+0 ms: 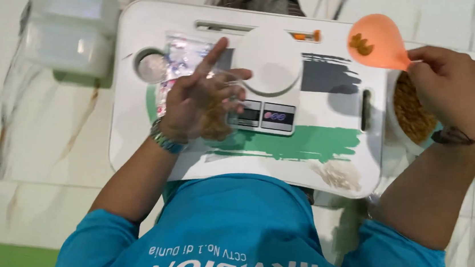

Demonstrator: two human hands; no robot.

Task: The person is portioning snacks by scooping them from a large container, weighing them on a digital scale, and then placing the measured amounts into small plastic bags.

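The right hand (451, 83) is gripping an orange spoon (378, 41) carrying a few snacks above the bowl (414, 109). The left hand (200, 99), fingers partly spread, is pinching open a clear bag (216, 114) near the white scale (267, 67), readying its mouth.

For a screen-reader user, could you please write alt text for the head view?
Right hand lifts an orange spoon of snack pieces above a bowl; left hand holds a clear bag beside a white kitchen scale on a lap tray.
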